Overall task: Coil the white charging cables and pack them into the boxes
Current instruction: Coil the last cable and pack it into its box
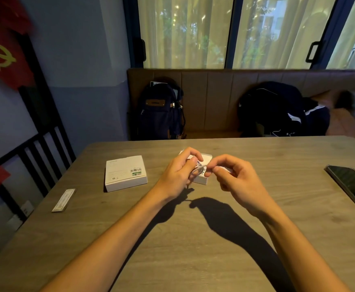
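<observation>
Left hand [179, 171] and right hand [233, 178] nearly touching, apparently pinching.

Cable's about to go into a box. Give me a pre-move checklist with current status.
1. Grip on the white cable: left hand and right hand both pinch it. Ok.
2. Coil finished: the fingers hide most of the cable. Cannot tell.
3. Near box open to receive it: the hands cover its top. Cannot tell.
4. Far box, to the left, ready: it looks closed, barcode face up. Not ok.
5. Phone out of the way: it lies at the table's right edge, apart from both boxes. Ok.
</observation>
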A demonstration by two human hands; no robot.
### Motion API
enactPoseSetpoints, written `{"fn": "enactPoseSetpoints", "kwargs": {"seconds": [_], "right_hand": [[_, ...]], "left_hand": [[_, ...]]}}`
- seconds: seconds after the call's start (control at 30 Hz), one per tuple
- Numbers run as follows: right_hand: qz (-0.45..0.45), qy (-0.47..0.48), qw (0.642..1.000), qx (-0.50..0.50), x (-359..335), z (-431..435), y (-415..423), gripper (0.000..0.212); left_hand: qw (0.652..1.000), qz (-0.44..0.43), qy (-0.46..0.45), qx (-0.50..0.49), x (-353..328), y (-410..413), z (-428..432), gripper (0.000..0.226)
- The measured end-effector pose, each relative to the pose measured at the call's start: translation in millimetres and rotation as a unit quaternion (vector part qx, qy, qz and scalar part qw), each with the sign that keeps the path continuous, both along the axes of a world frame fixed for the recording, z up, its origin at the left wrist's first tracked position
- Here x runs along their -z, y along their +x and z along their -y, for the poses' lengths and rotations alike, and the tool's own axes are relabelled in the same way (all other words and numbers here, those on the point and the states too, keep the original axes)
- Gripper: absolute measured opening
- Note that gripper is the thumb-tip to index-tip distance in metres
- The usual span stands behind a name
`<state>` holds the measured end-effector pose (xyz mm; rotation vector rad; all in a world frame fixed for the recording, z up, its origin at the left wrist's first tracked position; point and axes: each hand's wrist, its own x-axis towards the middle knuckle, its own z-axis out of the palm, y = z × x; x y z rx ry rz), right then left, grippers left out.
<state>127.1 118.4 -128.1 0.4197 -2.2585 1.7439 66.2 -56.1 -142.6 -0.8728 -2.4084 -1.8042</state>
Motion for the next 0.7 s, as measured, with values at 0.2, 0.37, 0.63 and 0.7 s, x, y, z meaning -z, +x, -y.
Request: {"fn": "enactPoseSetpoints", "kwargs": {"seconds": [0.2,0.37,0.63,0.7], "right_hand": [[-0.097,0.051,0.989,0.103,18,-3,-12,0.01],[-0.157,0.118,0.969,0.15,22,-8,-16,0.008],[-0.006,0.027,0.996,0.084,21,1,-14,0.015],[0.033,-0.024,0.998,0.039,18,7,-9,0.017]], "left_hand": [[0.978,0.155,0.12,0.066,-8,4,-6,0.015],[0.947,0.243,0.159,0.137,-12,5,-4,0.01],[0.911,0.299,0.247,0.141,-6,3,-7,0.007],[0.915,0.296,0.243,0.124,-6,2,-6,0.008]]}}
